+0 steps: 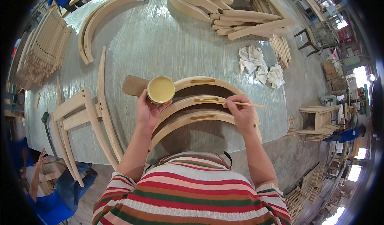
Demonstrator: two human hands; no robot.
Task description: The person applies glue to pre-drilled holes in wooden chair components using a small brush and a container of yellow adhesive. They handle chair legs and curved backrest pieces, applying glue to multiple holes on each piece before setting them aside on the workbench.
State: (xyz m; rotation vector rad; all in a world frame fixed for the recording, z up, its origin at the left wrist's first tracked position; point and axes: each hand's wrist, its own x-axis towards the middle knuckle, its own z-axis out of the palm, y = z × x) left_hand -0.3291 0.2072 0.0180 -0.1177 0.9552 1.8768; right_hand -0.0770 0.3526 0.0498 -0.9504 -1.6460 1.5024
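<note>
My left hand (147,114) is wrapped round a small round cup (161,90) filled with pale yellow liquid, probably glue. A thin light stick (253,104), perhaps a slim brush, is pinched in my right hand (241,114). Its tip lies at the long slot in the middle one of three curved wooden rails. The far rail (185,83), middle rail (180,105) and near rail (170,130) lie side by side before me, each with a slot in its upper edge. The cup is above the rails' left part. Behind it shows a brown flat piece (134,85).
A partly joined wooden frame (72,110) is at the table's left edge. Two curved rails (93,23) lie farther back. Shaped wooden parts (248,23) are piled at the far right, near crumpled white rags (256,63). A person in blue (52,203) is at lower left.
</note>
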